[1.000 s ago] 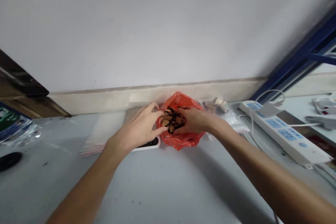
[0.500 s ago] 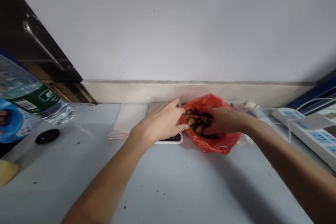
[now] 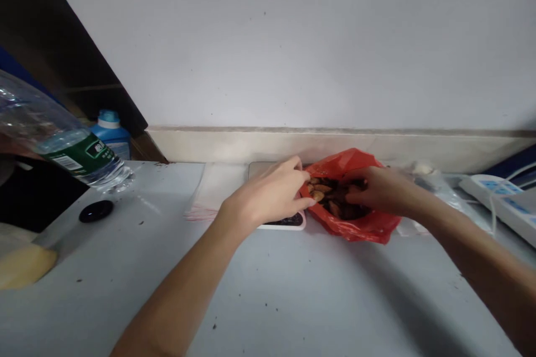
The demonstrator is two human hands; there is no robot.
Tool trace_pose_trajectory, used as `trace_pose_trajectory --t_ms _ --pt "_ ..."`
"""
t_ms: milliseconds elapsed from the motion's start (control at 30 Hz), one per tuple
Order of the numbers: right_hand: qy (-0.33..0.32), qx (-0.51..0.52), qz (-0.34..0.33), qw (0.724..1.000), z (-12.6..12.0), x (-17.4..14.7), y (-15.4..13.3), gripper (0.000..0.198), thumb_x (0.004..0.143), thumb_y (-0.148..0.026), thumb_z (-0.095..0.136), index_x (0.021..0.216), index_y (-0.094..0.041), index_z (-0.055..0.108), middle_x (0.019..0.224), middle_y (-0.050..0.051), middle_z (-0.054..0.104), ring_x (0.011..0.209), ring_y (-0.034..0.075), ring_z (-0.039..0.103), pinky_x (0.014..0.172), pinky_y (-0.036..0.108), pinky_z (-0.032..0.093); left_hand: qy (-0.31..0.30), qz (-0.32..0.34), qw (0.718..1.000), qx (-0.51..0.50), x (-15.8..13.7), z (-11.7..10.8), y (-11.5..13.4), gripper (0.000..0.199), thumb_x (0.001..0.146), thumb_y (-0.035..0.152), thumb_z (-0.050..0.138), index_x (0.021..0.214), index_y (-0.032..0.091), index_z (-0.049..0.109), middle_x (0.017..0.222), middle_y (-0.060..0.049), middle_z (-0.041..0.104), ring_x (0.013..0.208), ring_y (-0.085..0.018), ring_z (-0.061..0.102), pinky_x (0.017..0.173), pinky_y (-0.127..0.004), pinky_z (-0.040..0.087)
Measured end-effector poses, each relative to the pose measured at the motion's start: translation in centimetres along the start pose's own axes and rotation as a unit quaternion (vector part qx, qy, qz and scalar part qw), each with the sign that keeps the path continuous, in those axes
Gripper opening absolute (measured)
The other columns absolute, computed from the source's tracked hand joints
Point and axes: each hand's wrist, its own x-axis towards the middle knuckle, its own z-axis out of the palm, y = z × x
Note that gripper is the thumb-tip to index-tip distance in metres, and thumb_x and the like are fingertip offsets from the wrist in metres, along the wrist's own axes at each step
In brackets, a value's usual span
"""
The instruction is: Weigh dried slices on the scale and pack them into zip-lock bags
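Note:
A red plastic bag (image 3: pixel 355 231) stands with its mouth spread, holding many brown dried pieces (image 3: pixel 320 192) whose kind I cannot make out. My left hand (image 3: pixel 272 187) is closed on the bag's left rim, thumb and fingers pinching the plastic. My right hand (image 3: pixel 372 189) reaches into the bag from the right. Its thumb and forefinger are apart over the brown pieces; the other fingertips are hidden in shadow. Below my left hand lies a flat device with a pale rim (image 3: pixel 285 227) and dark front strip, mostly covered by the hand.
White paper sheets (image 3: pixel 215 187) lie left of the device. Further left are a black round lid (image 3: pixel 96 211), a tilted clear bottle with a green label (image 3: pixel 84 153) and a yellowish object (image 3: pixel 29 265). Clear plastic (image 3: pixel 448 198) and a white power strip (image 3: pixel 502 201) sit at right, before the wall.
The view has turned slightly left, so everything appears shifted right. My right hand has shifted a little within the bag, its fingers more curled. My left hand keeps its hold on the rim.

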Motion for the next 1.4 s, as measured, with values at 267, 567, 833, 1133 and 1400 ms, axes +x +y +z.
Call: trace_pose_trajectory --t_ms 267,567,833,1133,1400 --pt "-0.042 0.06 0.034 0.997 -3.0 -0.2 1.8 0.02 0.08 -0.02 0.066 0.07 -0.025 0.082 0.064 0.005 0.075 0.057 0.019 0.064 0.053 0.031 0.049 0.049 0.025 0.997 -0.045 -0.1 -1.4 -1.1 0.036 0.1 0.049 0.059 0.121 0.026 0.077 0.137 -0.007 0.066 0.12 -0.028 0.068 0.093 -0.036 0.056" --pt "-0.023 0.165 -0.094 0.982 -5.2 0.5 -4.6 0.026 0.08 -0.042 0.073 0.096 -0.028 0.088 0.094 0.003 0.083 0.088 0.024 0.075 0.075 0.032 0.059 0.005 -0.127 0.991 0.038 -3.4 -5.1 -6.3 0.064 0.092 0.063 0.056 0.142 0.025 0.068 0.137 -0.013 0.076 0.115 -0.03 0.075 0.094 -0.035 0.056" --pt "-0.058 0.014 -0.107 0.992 2.8 5.2 -10.0 0.027 0.082 -0.009 0.061 0.095 -0.02 0.082 0.082 0.003 0.076 0.072 0.018 0.063 0.065 0.029 0.043 -0.068 -0.203 0.975 0.057 -4.1 -4.5 -10.0 0.072 0.078 0.059 0.067 0.142 0.028 0.067 0.134 -0.013 0.077 0.11 -0.03 0.077 0.087 -0.033 0.057" --pt "-0.102 -0.033 -0.072 0.992 3.7 5.8 -8.8 0.042 0.078 -0.01 0.077 0.117 -0.023 0.08 0.116 0.008 0.081 0.102 0.025 0.073 0.078 0.027 0.052 -0.15 -0.264 0.952 0.033 -2.8 -4.4 -9.9 0.091 0.074 0.058 0.067 0.157 0.025 0.052 0.146 -0.014 0.068 0.118 -0.031 0.072 0.1 -0.036 0.054" --pt "-0.069 0.004 -0.052 0.996 2.6 5.1 -7.5 0.051 0.085 -0.017 0.078 0.135 -0.026 0.075 0.128 0.009 0.079 0.116 0.028 0.074 0.095 0.035 0.058 -0.174 -0.258 0.95 0.041 -2.8 -4.0 -9.9 0.08 0.056 0.046 0.079 0.133 0.03 0.068 0.14 -0.009 0.071 0.11 -0.031 0.072 0.086 -0.032 0.055"
